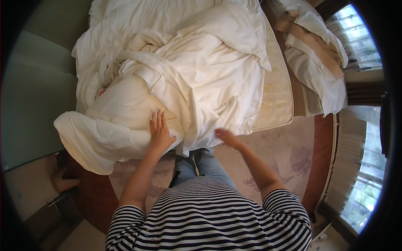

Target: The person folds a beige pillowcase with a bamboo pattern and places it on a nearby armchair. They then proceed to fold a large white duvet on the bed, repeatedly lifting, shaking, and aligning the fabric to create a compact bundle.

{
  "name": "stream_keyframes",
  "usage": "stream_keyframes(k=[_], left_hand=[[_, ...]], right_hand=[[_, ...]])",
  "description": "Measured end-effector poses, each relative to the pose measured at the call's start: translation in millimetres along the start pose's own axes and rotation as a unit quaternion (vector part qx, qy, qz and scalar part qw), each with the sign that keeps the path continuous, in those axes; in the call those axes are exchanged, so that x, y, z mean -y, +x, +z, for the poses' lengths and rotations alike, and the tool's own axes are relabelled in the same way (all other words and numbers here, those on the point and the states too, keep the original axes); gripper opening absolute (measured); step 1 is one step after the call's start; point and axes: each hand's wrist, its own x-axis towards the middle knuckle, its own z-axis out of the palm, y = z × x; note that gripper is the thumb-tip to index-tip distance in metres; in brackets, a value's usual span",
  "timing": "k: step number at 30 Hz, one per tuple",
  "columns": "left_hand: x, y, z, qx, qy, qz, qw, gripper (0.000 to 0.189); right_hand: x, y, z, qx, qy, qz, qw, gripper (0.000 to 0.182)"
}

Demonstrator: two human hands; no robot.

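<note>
A crumpled white duvet cover (207,72) lies over the bed in front of me, with a thick cream duvet (125,100) bunched at its left. The duvet's rolled end hangs over the bed's near left edge. My left hand (160,130) rests flat on the duvet near that edge, fingers spread. At the right, my right hand (226,138) is at the near edge of the white cover, slightly blurred; whether it pinches the fabric cannot be told. A small red mark shows at the duvet's left side.
A bare strip of cream mattress (276,94) shows at the right. Beyond it, more white bedding (309,75) lies on a brown piece of furniture beside curtained windows. A patterned carpet (276,153) is underfoot. A glass panel (34,94) stands at the left.
</note>
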Motion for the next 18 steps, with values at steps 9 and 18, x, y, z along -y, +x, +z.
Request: stream_keyframes(k=[9, 18], left_hand=[[-26.4, -4.1, 86.5, 0.012, 0.246, -0.027, 0.969, 0.086], [3.8, 5.0, 107.3, -0.026, 0.213, -0.007, 0.977, 0.05]], right_hand=[[-53.5, 96.1, -118.1, -0.391, 0.478, 0.198, 0.761, 0.057], [-73.2, 169.2, -93.7, -0.472, 0.286, 0.288, 0.783, 0.033]])
